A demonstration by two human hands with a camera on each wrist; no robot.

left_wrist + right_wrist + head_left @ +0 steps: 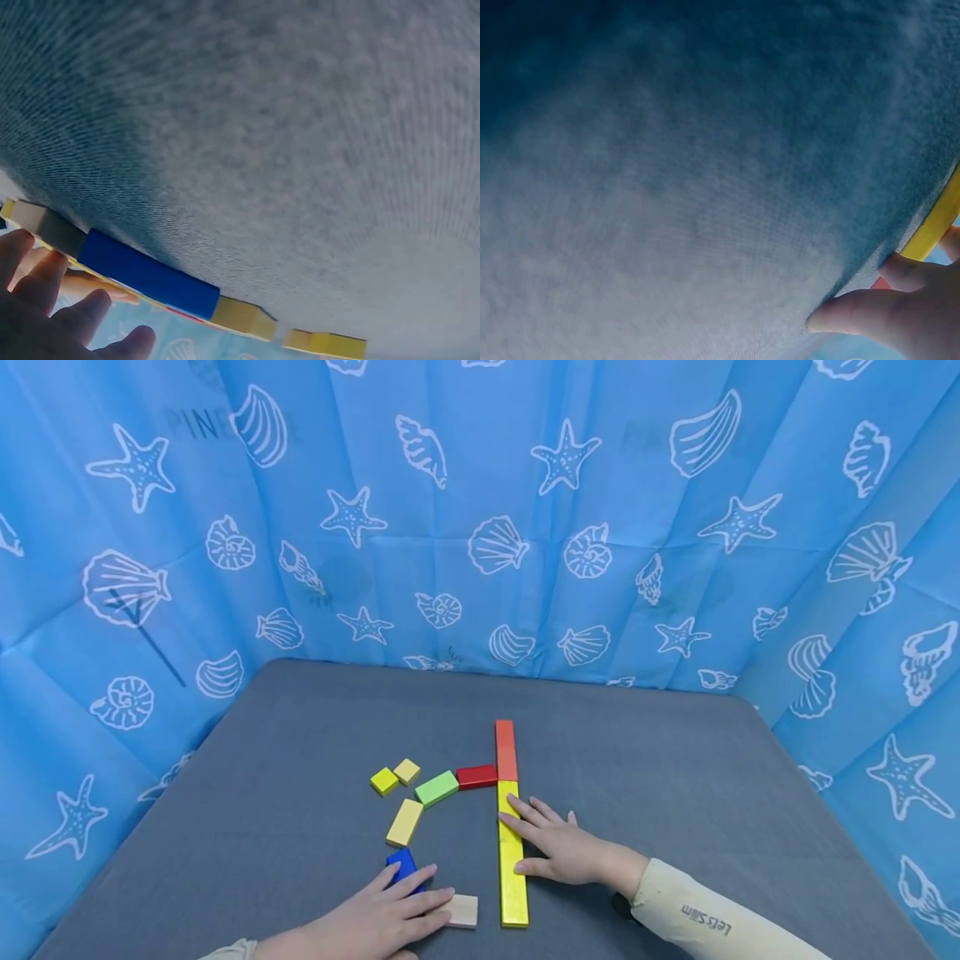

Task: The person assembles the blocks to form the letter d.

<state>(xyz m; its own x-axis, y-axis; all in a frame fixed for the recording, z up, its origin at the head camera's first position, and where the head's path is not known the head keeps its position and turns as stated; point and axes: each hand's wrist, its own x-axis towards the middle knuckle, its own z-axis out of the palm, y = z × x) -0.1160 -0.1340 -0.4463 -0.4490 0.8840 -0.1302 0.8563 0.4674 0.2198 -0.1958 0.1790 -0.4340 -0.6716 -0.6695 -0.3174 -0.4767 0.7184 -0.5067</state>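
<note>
My left hand (375,918) lies with spread fingers over a blue block (402,862) and a pale wooden block (464,912), partly covering both. The blue block's long side (150,274) shows in the left wrist view, beyond the fingertips. My right hand (562,847) reaches over a straight column of yellow blocks (513,893). Its fingers lie across the upper yellow part and the thumb touches the right edge lower down. Orange-red blocks (506,750) extend the column at the far end. From there a dark red block (477,777), a green block (437,789) and a cream block (405,822) curve towards the blue one.
A small yellow block (384,781) and a small cream block (407,771) sit together outside the curve, at its upper left. Everything lies on a grey cloth-covered table (637,760). A blue curtain (480,460) with white shell prints hangs behind and at both sides.
</note>
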